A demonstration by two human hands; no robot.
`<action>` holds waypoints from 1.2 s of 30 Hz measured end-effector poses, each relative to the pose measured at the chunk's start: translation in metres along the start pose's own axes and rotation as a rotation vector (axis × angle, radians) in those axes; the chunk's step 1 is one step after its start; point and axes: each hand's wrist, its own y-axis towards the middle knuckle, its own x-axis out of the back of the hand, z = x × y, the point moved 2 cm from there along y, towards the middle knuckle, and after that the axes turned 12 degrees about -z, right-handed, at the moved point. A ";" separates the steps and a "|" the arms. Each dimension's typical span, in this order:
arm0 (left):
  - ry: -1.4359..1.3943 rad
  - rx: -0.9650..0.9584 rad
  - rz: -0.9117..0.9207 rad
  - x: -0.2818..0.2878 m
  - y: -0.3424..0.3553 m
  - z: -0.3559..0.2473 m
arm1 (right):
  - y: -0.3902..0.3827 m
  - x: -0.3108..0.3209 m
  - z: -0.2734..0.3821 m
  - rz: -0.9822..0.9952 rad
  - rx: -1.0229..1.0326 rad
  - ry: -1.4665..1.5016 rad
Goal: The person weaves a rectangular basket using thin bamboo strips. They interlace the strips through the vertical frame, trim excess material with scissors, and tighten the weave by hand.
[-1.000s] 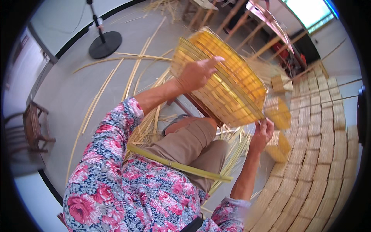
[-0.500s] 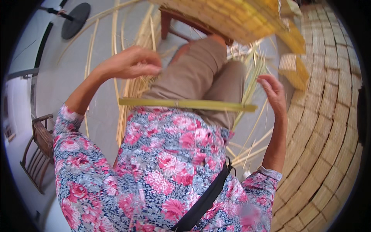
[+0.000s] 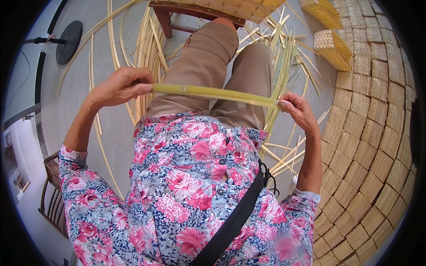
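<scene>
A yellow-green bamboo strip (image 3: 213, 92) stretches across above my thighs, slightly higher at its left end. My left hand (image 3: 122, 86) is closed on that left end, thumb laid along it. At the other end, the fingertips of my right hand (image 3: 299, 111) pinch the strip. A pale joint shows on the strip near my left hand. Beneath it are my brown trousers (image 3: 195, 71) and the hem of my floral shirt.
Long loose bamboo strips (image 3: 146, 48) lie on the grey floor to the left, more (image 3: 288, 53) to the right. A woven piece (image 3: 222, 6) rests on a red-brown wooden stool (image 3: 166, 22) ahead. Woven baskets (image 3: 333, 46) and stacked woven blocks (image 3: 368, 146) fill the right side.
Both hands were off the strip, which lay across my lap. Now they hold its two ends, and it sits farther from my body. The head view has also shifted.
</scene>
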 end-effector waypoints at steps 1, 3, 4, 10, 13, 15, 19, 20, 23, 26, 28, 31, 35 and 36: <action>0.024 -0.043 -0.029 0.005 0.003 -0.004 | -0.002 0.003 0.002 -0.054 0.011 -0.014; 0.071 -0.118 -0.090 0.012 0.005 -0.010 | -0.004 0.007 0.007 -0.052 -0.006 -0.007; 0.059 -0.155 -0.166 0.011 0.003 -0.001 | -0.004 0.008 0.009 -0.045 -0.014 -0.002; -0.051 0.008 -0.013 0.016 0.012 0.003 | -0.016 0.002 0.007 -0.081 0.023 -0.014; -0.028 0.053 0.124 0.016 0.011 0.016 | -0.018 0.001 0.003 0.085 -0.206 0.062; -0.182 0.090 0.104 0.008 0.006 0.011 | -0.020 -0.002 -0.002 0.090 -0.205 0.120; -0.226 0.129 0.099 0.005 0.009 0.006 | -0.021 -0.007 -0.011 0.051 -0.162 0.204; -0.217 0.132 0.096 0.005 0.010 0.006 | -0.022 -0.008 -0.014 0.040 -0.152 0.206; -0.168 0.139 0.083 0.009 0.015 0.012 | -0.026 -0.009 -0.016 -0.011 -0.142 0.232; -0.168 0.183 0.139 0.011 0.015 0.010 | -0.033 -0.002 -0.025 -0.124 -0.160 0.256; -0.228 0.203 0.128 0.007 0.011 0.013 | -0.036 0.005 -0.030 -0.143 -0.215 0.267; -0.228 0.173 0.127 0.005 0.010 0.017 | -0.046 0.009 -0.037 -0.117 -0.243 0.231; -0.043 0.071 0.126 0.004 0.013 0.008 | -0.058 0.000 -0.047 0.037 -0.259 0.286; 0.080 -0.053 0.086 0.003 0.015 -0.006 | -0.062 -0.007 -0.046 0.045 -0.255 0.296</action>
